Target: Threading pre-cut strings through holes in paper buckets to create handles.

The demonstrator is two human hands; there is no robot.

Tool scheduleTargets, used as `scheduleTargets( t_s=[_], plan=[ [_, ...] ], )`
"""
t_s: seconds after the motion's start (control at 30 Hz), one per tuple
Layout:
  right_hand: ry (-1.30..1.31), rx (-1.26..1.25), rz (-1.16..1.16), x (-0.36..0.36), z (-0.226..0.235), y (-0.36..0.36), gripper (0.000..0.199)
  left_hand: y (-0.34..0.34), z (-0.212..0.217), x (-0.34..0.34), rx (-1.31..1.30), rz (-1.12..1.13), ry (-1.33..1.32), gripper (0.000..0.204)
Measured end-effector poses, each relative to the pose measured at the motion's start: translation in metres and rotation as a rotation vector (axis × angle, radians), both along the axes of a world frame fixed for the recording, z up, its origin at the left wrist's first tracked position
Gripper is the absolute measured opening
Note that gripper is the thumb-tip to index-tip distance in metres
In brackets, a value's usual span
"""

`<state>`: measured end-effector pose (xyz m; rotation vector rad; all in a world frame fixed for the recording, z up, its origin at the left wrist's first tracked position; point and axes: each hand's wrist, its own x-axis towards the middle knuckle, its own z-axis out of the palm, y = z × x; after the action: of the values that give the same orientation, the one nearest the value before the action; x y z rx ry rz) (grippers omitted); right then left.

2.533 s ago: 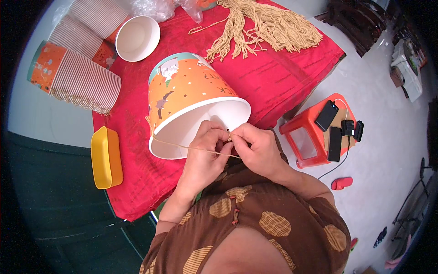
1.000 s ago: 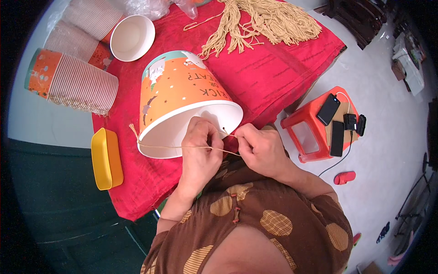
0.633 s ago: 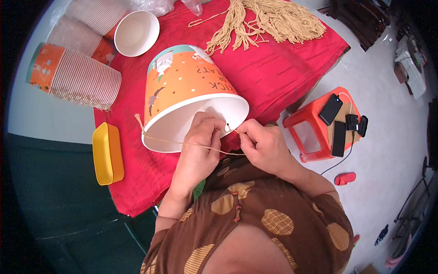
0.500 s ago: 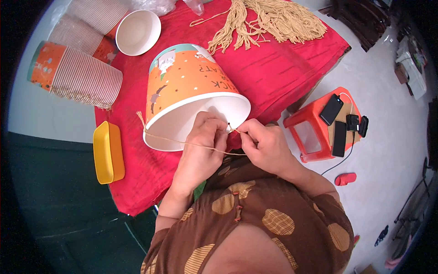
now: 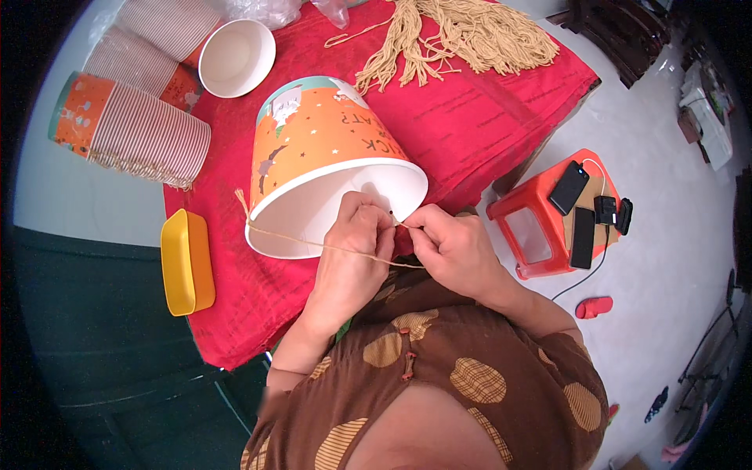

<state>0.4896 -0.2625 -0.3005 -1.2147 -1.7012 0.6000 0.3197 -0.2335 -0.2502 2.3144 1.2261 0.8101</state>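
Apparently, the work on the orange bucket (image 5: 313,137) is about halfway done. The bucket is laid on its side at the near edge of the red-covered table (image 5: 478,117), with its open mouth turned toward the person. At the left side of its rim, the tan cord (image 5: 294,238) seems to be already fastened, since a frayed tail is seen there outside. At the right side, the hole (image 5: 392,212) is reached by the cord, but no finished knot can be seen; this side is judged to be left. By the right hand (image 5: 450,244), the cord is pinched between thumb and forefinger. The left hand (image 5: 356,243) is bent closed just beside the hole, yet what is grasped by its fingertips cannot be told. Toward the far left corner, cords are carried by a stack of buckets (image 5: 153,141), and a loose bundle of cords (image 5: 478,39) is kept along the far edge
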Motion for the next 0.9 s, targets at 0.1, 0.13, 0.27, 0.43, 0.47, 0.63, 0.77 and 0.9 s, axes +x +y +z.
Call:
scheduleTargets(
  t_s=[0.1,0.13,0.27,0.43,0.47,0.63,0.77,0.9],
  plan=[
    [0.01,-0.007,0.007,0.0,0.0004,0.0005,0.009,0.0004,0.0009,-0.0003,-0.017,-0.022,-0.011,0.016],
    [0.017,-0.014,0.011,-0.0001,0.0006,0.0007,0.009,0.0003,0.0013,-0.0001,-0.017,-0.023,-0.011,0.016],
    [0.014,-0.007,0.005,-0.0009,-0.0012,0.0016,0.009,-0.0002,0.0033,0.0007,-0.068,-0.017,-0.037,0.015],
    [0.006,-0.036,0.013,-0.0002,0.0001,0.0011,0.009,0.0001,0.0049,0.0009,-0.07,-0.019,-0.035,0.015],
    [0.006,-0.036,0.012,-0.0001,-0.0001,0.0012,0.009,-0.0005,0.0066,0.0012,-0.114,0.003,-0.023,0.015],
    [0.027,-0.03,0.009,-0.0002,-0.0006,0.0012,0.009,0.0002,0.0064,0.0013,-0.138,0.006,-0.012,0.016],
    [0.042,-0.025,0.005,-0.001,-0.0016,0.0016,0.008,0.0004,0.0062,0.002,-0.124,0.002,-0.001,0.017],
    [0.034,-0.03,0.007,-0.0007,-0.0011,0.0017,0.008,0.0008,0.0035,-0.0013,-0.113,-0.008,0.024,0.016]
  ],
)
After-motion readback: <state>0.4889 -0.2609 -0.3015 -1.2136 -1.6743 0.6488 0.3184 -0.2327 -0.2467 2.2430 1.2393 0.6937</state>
